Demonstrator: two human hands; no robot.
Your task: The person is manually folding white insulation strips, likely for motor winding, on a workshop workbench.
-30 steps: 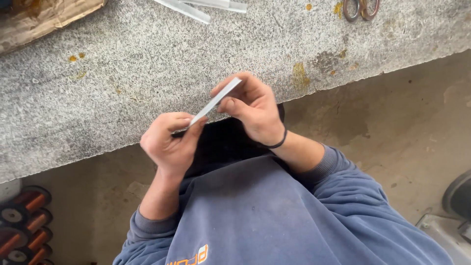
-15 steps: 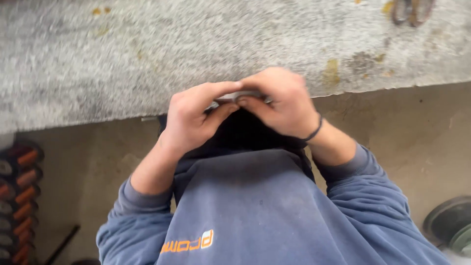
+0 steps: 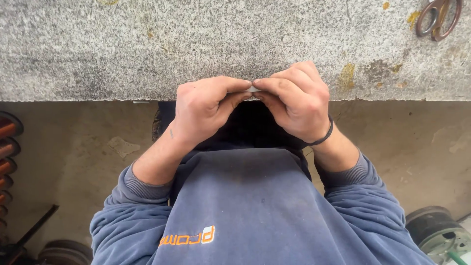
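Observation:
My left hand (image 3: 206,110) and my right hand (image 3: 294,100) meet fingertip to fingertip just in front of the edge of a grey granite slab (image 3: 122,49). Between the thumbs and forefingers a small pale strip (image 3: 252,89) shows, almost wholly covered by the fingers. Both hands pinch it. A dark band circles my right wrist. Blue sweatshirt sleeves are pushed up on both forearms.
Rusty scissors (image 3: 438,18) lie on the slab at the far right. Below is a dusty concrete floor with a row of orange-and-black reels (image 3: 7,147) at the left and a metal wheel rim (image 3: 436,233) at the lower right.
The long pale strip held out diagonally a second ago is now folded or drawn in between my fingertips. My hands have closed together, and the view has shifted toward the slab's edge.

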